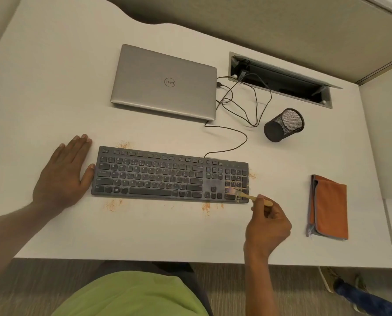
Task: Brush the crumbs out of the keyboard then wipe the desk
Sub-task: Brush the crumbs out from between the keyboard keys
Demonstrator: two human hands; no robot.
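Head view: kbd (pixel 169 176) lies flat mid desk (pixel 53 87), keys dusty. R grip (pixel 266 226) pinches brush (pixel 255 198), bristles on numpad at kbd's R end. L grip (pixel 62 174) flat on desk, fingers straight, thumb touching kbd's L edge. Orange crumbs (pixel 114 204) in patches round kbd, front and back. Behind: shut laptop (pixel 165 83), cable (pixel 233 133) looping to kbd, open hatch (pixel 281 80). Mesh cup (pixel 282 125) R of cable, can't tell if upright. Folded cloth (pixel 328 208) R of brush, apart.
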